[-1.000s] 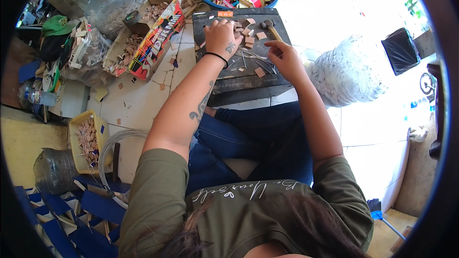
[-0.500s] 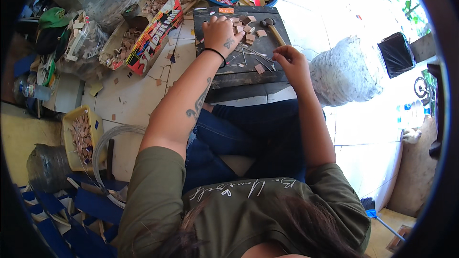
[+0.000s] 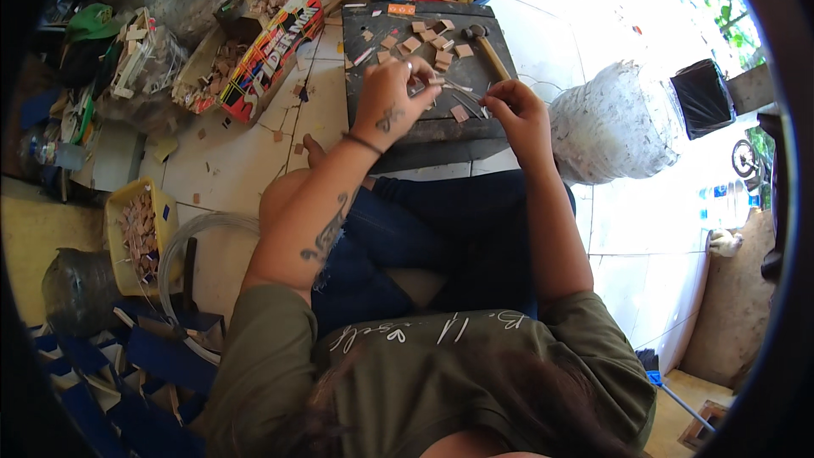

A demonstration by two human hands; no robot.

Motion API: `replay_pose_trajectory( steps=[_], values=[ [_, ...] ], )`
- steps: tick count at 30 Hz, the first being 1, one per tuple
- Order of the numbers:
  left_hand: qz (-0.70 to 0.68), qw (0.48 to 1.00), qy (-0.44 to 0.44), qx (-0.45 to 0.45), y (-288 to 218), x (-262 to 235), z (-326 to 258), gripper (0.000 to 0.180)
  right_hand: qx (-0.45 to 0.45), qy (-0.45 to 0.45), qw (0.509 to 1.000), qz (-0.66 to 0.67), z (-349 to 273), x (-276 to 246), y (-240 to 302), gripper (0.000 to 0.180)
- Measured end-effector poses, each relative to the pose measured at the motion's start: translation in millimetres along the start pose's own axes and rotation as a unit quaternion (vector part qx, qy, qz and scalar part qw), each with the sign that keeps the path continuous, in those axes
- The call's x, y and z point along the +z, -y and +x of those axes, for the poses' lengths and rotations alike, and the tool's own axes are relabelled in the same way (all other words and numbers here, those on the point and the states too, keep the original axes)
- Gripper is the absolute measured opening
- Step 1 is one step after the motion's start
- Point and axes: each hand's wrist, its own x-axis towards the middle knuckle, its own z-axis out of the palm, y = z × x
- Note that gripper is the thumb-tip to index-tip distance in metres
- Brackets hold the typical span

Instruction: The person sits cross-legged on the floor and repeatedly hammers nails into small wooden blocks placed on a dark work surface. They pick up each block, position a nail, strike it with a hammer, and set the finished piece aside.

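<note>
Leaving the pile [image 3: 443, 58], the left hand [image 3: 387, 100] is bringing a pinched wooden tile [image 3: 436, 81] nearer the right hand's [image 3: 521, 114] pinched wire [image 3: 482, 103].

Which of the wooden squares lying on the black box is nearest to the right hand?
The pinkish square, left of the right hand; it lies apart, toward the front of the black box, with the others farther back.

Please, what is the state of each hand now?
Left hand: closed, holding a small wooden piece.
Right hand: closed, seemingly pinching a thin metal piece.
</note>
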Motion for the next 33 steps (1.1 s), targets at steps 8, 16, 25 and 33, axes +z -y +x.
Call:
replay_pose_trajectory(
  steps=[8,16,25,33],
  values=[
    [0.044,0.999,-0.001,0.002,-11,6,-50,0.015,-0.024,0.032,0.999,-0.010,-11,34,5,0.011],
    [0.030,0.999,-0.033,0.007,-3,10,-54,0.017,-0.103,0.015,0.988,-0.113,-17,44,12,0.012],
    [0.011,1.000,-0.022,-0.011,-2,8,-52,0.016,-0.121,0.015,0.983,-0.141,-14,45,11,0.013],
    [0.016,1.000,-0.022,-0.007,-1,8,-52,0.017,-0.136,0.018,0.977,-0.162,-13,46,14,0.013]
  ],
)
